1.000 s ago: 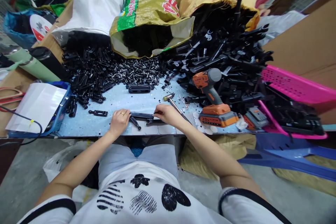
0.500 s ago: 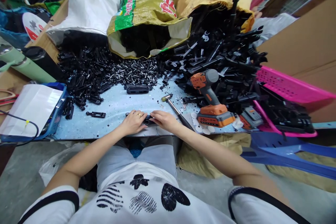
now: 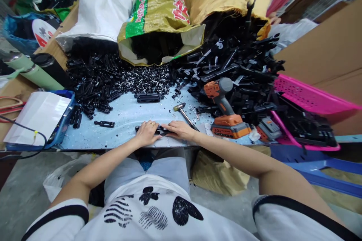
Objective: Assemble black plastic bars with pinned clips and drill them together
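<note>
At the table's near edge, a black part lies between my two hands, mostly covered by them; its exact kind is hard to make out. My left hand, with a ring on one finger, is closed over its left portion. From the other side, the fingers of my right hand are closed on its right end. Just right of that hand lies a small hammer, its handle partly behind my right wrist. A slotted black part lies alone to the left, and a longer black part sits farther back.
Heaps of black parts and small pins cover the back. An orange cordless drill stands at right, beside a pink basket. Open sacks line the rear. A blue tray holding paper is at left.
My right hand has shifted slightly right and turned flatter, and more of the black part shows between the hands. The left hand stays on it. The camera view has moved a little.
</note>
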The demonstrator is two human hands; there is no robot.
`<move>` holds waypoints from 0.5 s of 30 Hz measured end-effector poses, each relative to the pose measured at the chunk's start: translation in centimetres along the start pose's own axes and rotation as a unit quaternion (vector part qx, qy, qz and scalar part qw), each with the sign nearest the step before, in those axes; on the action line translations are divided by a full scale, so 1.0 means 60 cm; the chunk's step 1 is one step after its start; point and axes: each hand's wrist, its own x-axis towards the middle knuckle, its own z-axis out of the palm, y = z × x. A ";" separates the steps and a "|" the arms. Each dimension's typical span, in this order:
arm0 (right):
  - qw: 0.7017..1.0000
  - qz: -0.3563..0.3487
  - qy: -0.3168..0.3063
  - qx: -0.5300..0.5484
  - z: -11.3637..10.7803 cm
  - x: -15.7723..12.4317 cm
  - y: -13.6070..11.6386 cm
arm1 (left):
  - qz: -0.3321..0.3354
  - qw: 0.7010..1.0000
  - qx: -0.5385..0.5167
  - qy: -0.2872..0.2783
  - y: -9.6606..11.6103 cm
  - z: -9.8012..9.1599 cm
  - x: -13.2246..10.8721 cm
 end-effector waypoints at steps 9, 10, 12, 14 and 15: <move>0.991 -0.038 0.071 0.110 -0.121 0.005 -0.068 | 0.093 0.981 -0.091 0.142 -0.002 -0.081 -0.054; 0.978 -0.074 0.082 0.176 -0.139 0.004 -0.083 | 0.124 0.965 -0.160 0.164 0.011 -0.102 -0.065; 0.942 -0.129 0.097 0.295 -0.158 0.003 -0.119 | 0.172 0.924 -0.289 0.182 0.044 -0.138 -0.087; 0.915 -0.131 0.107 0.366 -0.144 0.007 -0.158 | 0.164 0.893 -0.371 0.196 0.077 -0.153 -0.106; 0.915 -0.106 0.110 0.373 -0.126 0.014 -0.179 | 0.146 0.888 -0.385 0.204 0.090 -0.150 -0.113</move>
